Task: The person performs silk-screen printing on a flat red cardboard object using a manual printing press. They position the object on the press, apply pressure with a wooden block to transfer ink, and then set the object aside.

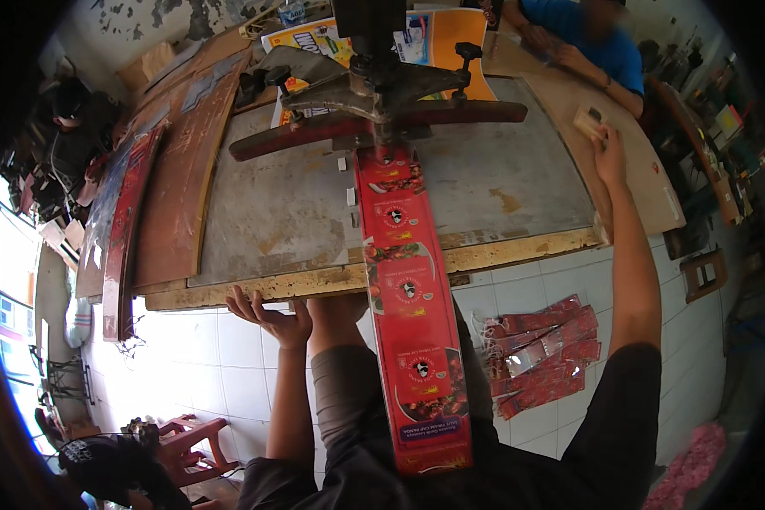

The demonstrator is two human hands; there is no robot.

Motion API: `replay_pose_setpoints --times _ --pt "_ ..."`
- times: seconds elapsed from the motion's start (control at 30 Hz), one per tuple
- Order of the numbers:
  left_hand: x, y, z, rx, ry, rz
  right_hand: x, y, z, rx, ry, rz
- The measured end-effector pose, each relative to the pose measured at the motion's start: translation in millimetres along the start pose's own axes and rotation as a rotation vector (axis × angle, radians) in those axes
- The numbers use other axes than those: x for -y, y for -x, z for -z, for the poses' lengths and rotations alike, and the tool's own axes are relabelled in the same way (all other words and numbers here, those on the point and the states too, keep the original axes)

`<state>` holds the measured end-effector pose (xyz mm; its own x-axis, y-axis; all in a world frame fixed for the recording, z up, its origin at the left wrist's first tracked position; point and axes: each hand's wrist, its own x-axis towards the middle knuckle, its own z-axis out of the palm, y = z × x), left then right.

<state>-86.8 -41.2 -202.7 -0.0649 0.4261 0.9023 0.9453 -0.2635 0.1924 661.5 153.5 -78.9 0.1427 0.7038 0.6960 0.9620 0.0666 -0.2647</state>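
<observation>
A long red printed strip (410, 327) runs from under the black metal press head (381, 102) toward me, over the table edge and down across my lap. My left hand (272, 321) is below the table's front edge, left of the strip, palm up with fingers spread and nothing in them. Out at the table's right side, my right hand (609, 155) has its fingertips closed at the end of a small tan block (586, 124), which has a dark patch on top. Small white pieces (351, 197) lie along the strip's left edge. Neither hand touches the strip.
The worn grey metal plate (263, 217) covers the tabletop. Brown boards (174, 208) and another red strip (132, 229) lie at the left. Bundled red strips (544, 353) are on the tiled floor. A person in a blue shirt (599, 51) sits at the far right. A red stool (191, 446) stands lower left.
</observation>
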Motion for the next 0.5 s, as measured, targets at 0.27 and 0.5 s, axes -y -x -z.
replay_pose_setpoints --times 0.27,0.5 --pt "20.8 12.7 -3.1 -0.017 -0.115 -0.05 -25.7 -29.8 -34.5 0.118 0.178 -0.288" --pt "20.4 17.1 -10.1 -0.027 -0.119 -0.036 -37.6 -28.0 -27.9 0.146 0.073 -0.293"
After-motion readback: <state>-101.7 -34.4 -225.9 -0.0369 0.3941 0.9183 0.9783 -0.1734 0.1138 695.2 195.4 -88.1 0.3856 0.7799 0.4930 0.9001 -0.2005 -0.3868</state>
